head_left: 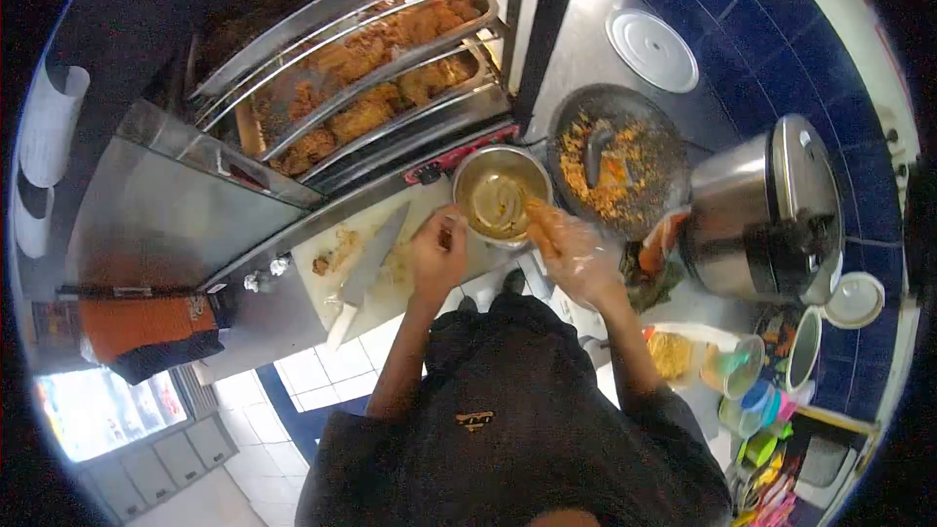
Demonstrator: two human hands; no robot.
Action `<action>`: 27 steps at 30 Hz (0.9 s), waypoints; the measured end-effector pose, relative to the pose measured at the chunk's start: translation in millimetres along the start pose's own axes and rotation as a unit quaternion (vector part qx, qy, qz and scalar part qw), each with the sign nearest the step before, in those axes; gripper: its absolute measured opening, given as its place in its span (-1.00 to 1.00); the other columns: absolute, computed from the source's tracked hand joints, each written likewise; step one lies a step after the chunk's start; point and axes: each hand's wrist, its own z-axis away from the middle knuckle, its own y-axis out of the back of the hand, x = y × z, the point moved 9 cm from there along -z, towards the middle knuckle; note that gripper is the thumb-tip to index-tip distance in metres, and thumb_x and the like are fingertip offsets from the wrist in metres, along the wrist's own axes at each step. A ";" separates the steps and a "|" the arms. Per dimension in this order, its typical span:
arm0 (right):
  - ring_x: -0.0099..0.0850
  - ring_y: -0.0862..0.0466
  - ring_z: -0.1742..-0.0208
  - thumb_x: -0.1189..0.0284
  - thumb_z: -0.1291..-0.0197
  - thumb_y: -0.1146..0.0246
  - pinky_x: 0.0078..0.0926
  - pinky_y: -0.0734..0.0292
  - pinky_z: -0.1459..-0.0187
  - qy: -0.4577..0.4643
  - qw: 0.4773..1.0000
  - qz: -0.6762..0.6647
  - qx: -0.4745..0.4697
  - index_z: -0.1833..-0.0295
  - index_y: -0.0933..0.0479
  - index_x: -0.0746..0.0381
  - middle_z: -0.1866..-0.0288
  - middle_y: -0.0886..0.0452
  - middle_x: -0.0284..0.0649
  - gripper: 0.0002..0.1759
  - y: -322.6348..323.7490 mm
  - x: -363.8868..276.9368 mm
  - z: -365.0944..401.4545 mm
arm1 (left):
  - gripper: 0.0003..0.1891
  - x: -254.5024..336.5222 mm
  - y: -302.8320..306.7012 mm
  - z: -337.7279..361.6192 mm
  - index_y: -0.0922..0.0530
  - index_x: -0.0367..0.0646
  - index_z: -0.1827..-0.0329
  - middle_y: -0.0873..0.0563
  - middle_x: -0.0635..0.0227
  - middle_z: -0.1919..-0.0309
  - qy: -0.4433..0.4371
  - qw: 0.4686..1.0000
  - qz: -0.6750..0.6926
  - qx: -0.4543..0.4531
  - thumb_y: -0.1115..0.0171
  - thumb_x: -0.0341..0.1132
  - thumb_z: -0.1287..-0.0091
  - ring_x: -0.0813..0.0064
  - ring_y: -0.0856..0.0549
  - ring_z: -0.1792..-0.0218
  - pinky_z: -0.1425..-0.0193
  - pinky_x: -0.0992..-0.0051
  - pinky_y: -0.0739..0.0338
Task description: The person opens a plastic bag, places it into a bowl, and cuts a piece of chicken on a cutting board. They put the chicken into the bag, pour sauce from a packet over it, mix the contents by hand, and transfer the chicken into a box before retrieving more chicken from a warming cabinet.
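Note:
My left hand (439, 252) is bare, its fingers curled in beside the metal bowl (501, 193); what they hold, if anything, is hidden. A clear plastic glove covers my right hand (578, 256), its fingers stretched out at the bowl's right rim and stained orange. Inside the bowl, the bottom is smeared with oily brown sauce and bits. Left of my left hand, a large knife (369, 271) with a white handle lies on the pale cutting board (418, 211), close to scraps of brown food (337, 252).
Right of the bowl sits a dark pan (644, 156) of crumbled orange food with a black utensil in it. Beyond are a white lid (652, 49) and a big steel cooker (756, 215). Trays of fried chicken (371, 112) fill the warming cabinet. Containers (727, 363) stand at lower right.

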 end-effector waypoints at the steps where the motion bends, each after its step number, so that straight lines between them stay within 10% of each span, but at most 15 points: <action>1: 0.01 -0.61 -0.16 0.28 -0.38 -0.16 -0.17 -0.48 -0.28 0.097 0.992 0.087 -0.006 -0.30 -0.49 0.32 -0.14 -0.61 0.13 -0.52 -11.5 -6.3 -10.6 | -0.74 18.8 -3.7 1.4 -0.61 -0.29 -0.05 -0.68 0.20 0.43 -0.042 0.999 0.020 -0.019 -0.28 -0.35 -0.37 0.52 -0.69 0.51 0.45 0.49 -0.56; 6: -0.01 -0.62 -0.13 0.39 -0.25 -0.24 -0.11 -0.48 -0.28 0.304 0.938 0.116 -0.122 -0.06 -0.56 0.33 -0.05 -0.63 0.09 -0.68 -60.6 9.9 -35.7 | -0.78 106.3 -16.8 -7.6 -0.67 -0.18 0.05 -0.68 0.14 0.25 -0.210 0.973 0.033 -0.092 -0.36 -0.38 -0.25 0.18 -0.72 0.25 0.15 0.30 -0.63; 7: -0.10 -0.70 0.04 0.40 -0.09 -0.28 -0.22 -0.59 -0.13 0.373 0.924 0.081 -0.019 0.09 -0.63 0.29 0.11 -0.69 0.00 -0.72 -3.0 -53.0 -19.4 | -0.78 109.5 -16.1 -10.2 -0.67 -0.18 0.05 -0.68 0.14 0.25 -0.212 0.974 0.027 -0.081 -0.36 -0.38 -0.25 0.18 -0.72 0.25 0.15 0.30 -0.63; 12: -0.23 -0.68 -0.03 0.33 -0.26 -0.26 -0.24 -0.57 -0.13 0.310 0.942 -0.112 -0.067 -0.12 -0.56 0.28 0.04 -0.66 -0.03 -0.63 -30.3 -28.1 -53.7 | -0.74 113.6 -47.3 -28.2 -0.67 -0.20 0.05 -0.68 0.10 0.10 -0.242 0.941 0.007 -0.235 -0.31 -0.40 -0.18 0.04 -0.60 -0.08 -0.26 0.13 -0.45; 14: -0.22 -0.68 -0.01 0.36 -0.20 -0.29 -0.24 -0.59 -0.06 0.221 0.952 -0.185 -0.109 -0.02 -0.60 0.26 0.03 -0.67 -0.05 -0.69 -54.7 -11.5 -65.7 | -0.74 103.1 -61.0 -33.9 -0.67 -0.18 0.07 -0.69 0.13 0.10 -0.294 0.920 -0.021 -0.259 -0.30 -0.41 -0.16 0.06 -0.60 -0.09 -0.25 0.14 -0.46; 16: -0.19 -0.71 0.11 0.43 -0.14 -0.31 -0.26 -0.61 0.04 0.433 0.897 0.009 -0.085 0.09 -0.63 0.24 0.11 -0.69 -0.07 -0.78 -124.3 63.9 -76.9 | -0.72 76.4 -81.0 -40.8 -0.67 -0.17 0.07 -0.70 0.15 0.08 -0.295 0.901 -0.053 -0.313 -0.31 -0.42 -0.12 0.07 -0.60 -0.11 -0.25 0.14 -0.46; 18: -0.16 -0.72 0.24 0.44 -0.10 -0.31 -0.22 -0.61 0.17 0.357 0.913 0.029 -0.195 0.25 -0.66 0.23 0.24 -0.71 -0.12 -0.88 -77.5 9.1 -57.7 | -0.76 84.1 -74.4 -43.6 -0.68 -0.17 0.11 -0.72 0.16 0.13 -0.334 0.891 -0.037 -0.304 -0.30 -0.43 -0.13 0.08 -0.65 -0.02 -0.15 0.15 -0.52; 21: -0.18 -0.73 0.29 0.40 -0.12 -0.31 -0.19 -0.61 0.23 0.484 0.863 0.022 -0.146 0.31 -0.67 0.23 0.34 -0.72 -0.14 -0.87 -78.5 16.4 -51.9 | -0.81 83.7 -82.6 -48.2 -0.69 -0.19 0.16 -0.74 0.16 0.23 -0.311 0.872 -0.052 -0.374 -0.30 -0.41 -0.15 0.08 -0.70 0.14 -0.02 0.16 -0.58; 24: -0.16 -0.73 0.25 0.45 -0.15 -0.26 -0.24 -0.60 0.28 0.326 0.871 0.249 -0.269 0.30 -0.71 0.24 0.34 -0.72 -0.15 -0.86 -108.6 50.4 -67.4 | -0.87 63.8 -93.3 -60.4 -0.66 -0.19 0.30 -0.69 0.05 0.32 -0.358 0.878 -0.015 -0.316 -0.31 -0.37 -0.10 0.06 -0.66 0.29 0.18 0.15 -0.51; 26: -0.21 -0.74 0.20 0.43 -0.24 -0.22 -0.27 -0.63 0.17 0.223 0.907 -0.137 -0.328 0.11 -0.71 0.24 0.26 -0.75 -0.19 -0.79 -104.8 71.0 -82.2 | -0.89 60.7 -97.5 -60.5 -0.60 -0.19 0.36 -0.64 0.08 0.39 -0.376 0.874 -0.010 -0.308 -0.30 -0.36 -0.10 0.09 -0.63 0.33 0.22 0.17 -0.50; 27: -0.21 -0.74 0.19 0.43 -0.24 -0.21 -0.27 -0.63 0.16 0.237 0.914 -0.085 -0.317 0.10 -0.71 0.24 0.25 -0.75 -0.19 -0.78 -98.0 71.4 -75.5 | -0.89 60.9 -96.4 -62.2 -0.55 -0.19 0.41 -0.60 0.11 0.46 -0.383 0.869 -0.003 -0.312 -0.29 -0.36 -0.10 0.11 -0.61 0.38 0.25 0.20 -0.48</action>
